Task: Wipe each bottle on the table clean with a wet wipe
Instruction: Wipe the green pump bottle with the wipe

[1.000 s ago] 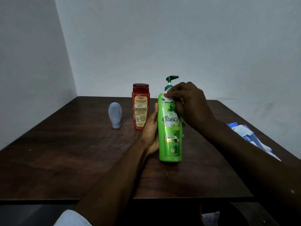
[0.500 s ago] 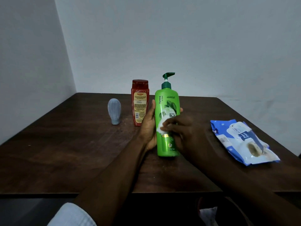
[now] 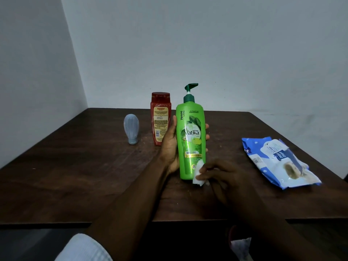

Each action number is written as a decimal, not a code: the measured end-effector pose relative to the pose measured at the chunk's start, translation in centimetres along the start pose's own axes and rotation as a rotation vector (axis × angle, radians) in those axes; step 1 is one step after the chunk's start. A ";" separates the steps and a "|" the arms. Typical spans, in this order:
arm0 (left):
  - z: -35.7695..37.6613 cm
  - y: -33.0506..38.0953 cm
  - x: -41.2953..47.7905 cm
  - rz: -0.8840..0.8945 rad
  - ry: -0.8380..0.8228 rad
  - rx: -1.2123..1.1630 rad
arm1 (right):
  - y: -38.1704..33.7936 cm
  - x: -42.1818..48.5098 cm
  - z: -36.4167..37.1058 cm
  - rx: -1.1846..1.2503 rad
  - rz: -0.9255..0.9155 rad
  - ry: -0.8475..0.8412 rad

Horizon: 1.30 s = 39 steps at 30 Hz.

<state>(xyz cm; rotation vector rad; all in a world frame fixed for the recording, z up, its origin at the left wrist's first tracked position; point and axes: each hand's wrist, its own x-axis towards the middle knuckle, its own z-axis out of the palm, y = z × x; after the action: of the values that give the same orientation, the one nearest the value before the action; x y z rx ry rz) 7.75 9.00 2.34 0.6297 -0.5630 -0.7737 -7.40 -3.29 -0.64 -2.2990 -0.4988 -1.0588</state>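
A tall green pump bottle (image 3: 191, 136) stands upright in the middle of the dark wooden table (image 3: 75, 176). My left hand (image 3: 170, 147) grips it from behind, thumb on its left side and fingertips showing at its right. My right hand (image 3: 224, 178) pinches a white wet wipe (image 3: 198, 174) against the bottle's lower right corner. A red bottle (image 3: 160, 117) stands upright behind my left hand. Left of it a small grey bottle (image 3: 131, 128) stands on its cap.
A blue and white pack of wet wipes (image 3: 278, 161) lies on the right side of the table, its flap open. White walls meet in a corner behind the table. The table's near edge runs below my forearms.
My right hand has slid the wipe down the green bottle from its neck to its base. The left hand has kept its hold, and the label has turned to face me.
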 end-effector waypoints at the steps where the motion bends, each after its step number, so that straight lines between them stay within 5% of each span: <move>1: 0.0 0.0 0.0 -0.001 -0.001 -0.001 | 0.3 0.1 -0.2 -0.017 0.015 0.013; 14: 0.0 -0.2 0.0 -0.009 0.019 -0.015 | -1.0 -0.4 -0.5 -0.036 0.174 0.061; 25: -0.3 -0.3 0.1 0.003 0.005 -0.022 | -3.5 -0.6 3.7 -0.123 -0.112 -0.006; 39: 0.0 -0.5 0.0 -0.019 0.019 -0.004 | 0.7 0.0 -1.2 -0.140 0.287 0.042</move>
<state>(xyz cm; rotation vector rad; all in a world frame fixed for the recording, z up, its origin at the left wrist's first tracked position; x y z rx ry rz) 7.52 8.69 2.01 0.6390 -0.5384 -0.7862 -7.70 -4.57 -0.29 -2.3735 -0.0740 -1.0232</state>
